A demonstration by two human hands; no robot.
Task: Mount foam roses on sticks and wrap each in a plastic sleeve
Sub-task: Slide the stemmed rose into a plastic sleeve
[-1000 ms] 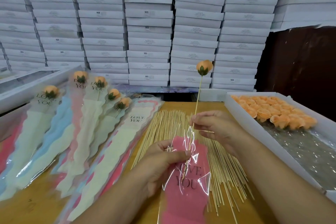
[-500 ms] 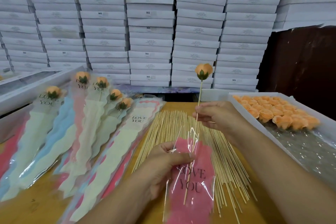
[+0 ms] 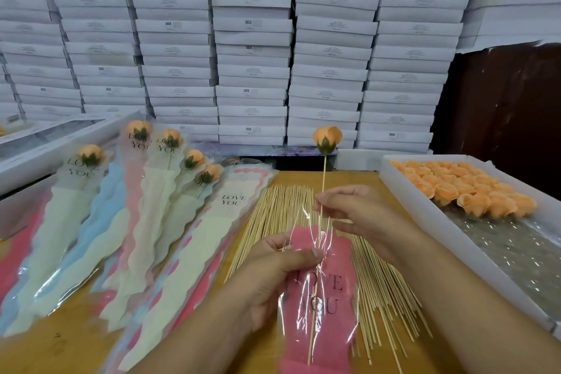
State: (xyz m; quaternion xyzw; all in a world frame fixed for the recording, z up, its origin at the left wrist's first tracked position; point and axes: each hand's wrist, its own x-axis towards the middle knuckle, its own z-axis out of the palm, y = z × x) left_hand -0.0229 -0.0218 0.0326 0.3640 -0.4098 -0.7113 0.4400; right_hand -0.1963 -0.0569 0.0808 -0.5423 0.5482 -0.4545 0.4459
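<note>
- Head view: stick [image 3: 323, 179] w/ rose [image 3: 327, 139] on top stands near upright, long axis approx 12-to-6 o'clock, leaning a touch so the bottom tip sits slightly toward 7.
- Lower part of stick is already inside pink sleeve [image 3: 324, 297]; tip shows thru the clear film low in the sleeve, well short of the bottom edge as far as visible.
- Rose is well above sleeve mouth, at 12 o'clock from both hands; so the move to come is prob. a straight slide along the stick axis toward 6, till the bud nears the "LOVE YOU" print.
- Right hand [image 3: 355, 209]: thumb + fingertips pinched on the stick just above sleeve mouth, other fingers loosely curled. Nearer hand to the rose; it steers.
- Left hand [image 3: 273, 270]: at 7 o'clock from the right, fingers closed on sleeve's upper left edge, thumb on the front film, holding the mouth open/steady. Can't tell if it also nips the stick thru the plastic.
- Hands near each other, not touching; sleeve mouth lies between them.
- Risk (my guess): film is crinkly, tip may snag a fold if stick tilts off axis.
- Other stuff: loose sticks [image 3: 291, 222] fanned on table under sleeve; tray [image 3: 425, 212] of roses at 2 o'clock; done wrapped roses [image 3: 170, 161] at 10 o'clock; empty sleeves [image 3: 194, 246] at 9; white boxes [image 3: 252, 39] stacked behind.
</note>
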